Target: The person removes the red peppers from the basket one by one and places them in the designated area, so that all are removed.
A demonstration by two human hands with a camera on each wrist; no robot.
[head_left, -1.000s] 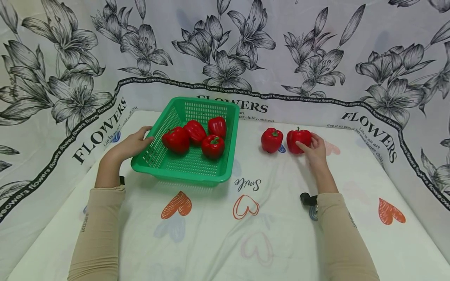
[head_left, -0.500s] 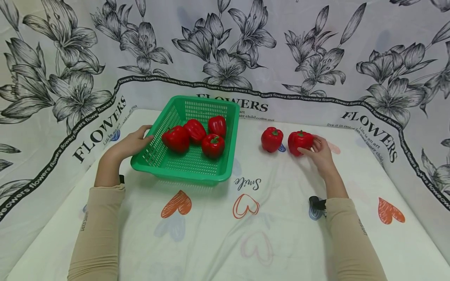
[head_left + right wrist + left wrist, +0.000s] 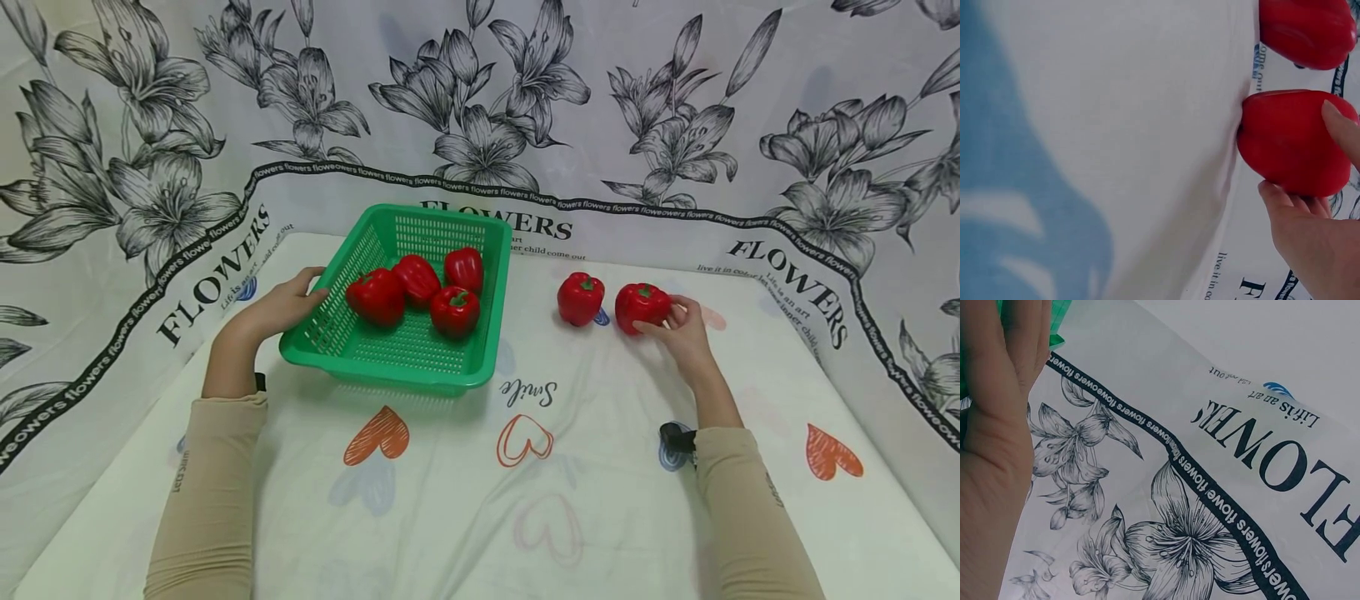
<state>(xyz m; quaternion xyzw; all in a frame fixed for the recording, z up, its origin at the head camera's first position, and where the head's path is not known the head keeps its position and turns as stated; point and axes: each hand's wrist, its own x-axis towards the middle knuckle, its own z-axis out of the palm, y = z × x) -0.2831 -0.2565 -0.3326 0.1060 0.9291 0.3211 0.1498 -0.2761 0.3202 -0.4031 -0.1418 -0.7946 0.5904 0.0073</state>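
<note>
My left hand grips the left rim of a green plastic basket. Part of that hand fills the left edge of the left wrist view, where its fingertips are out of sight. Several red bell peppers lie inside the basket. To the right, my right hand holds a red bell pepper on the table, thumb on the near side and fingers round its right side. The right wrist view shows the thumb against this pepper and the fingers beneath it.
Another red bell pepper stands on the table just left of the held one. A white cloth printed with hearts covers the table. Behind it rises a flower-printed cloth backdrop.
My right hand has shifted slightly right and towards me, and the pepper in it has moved a little the same way and tipped. The left hand and basket stay put.
</note>
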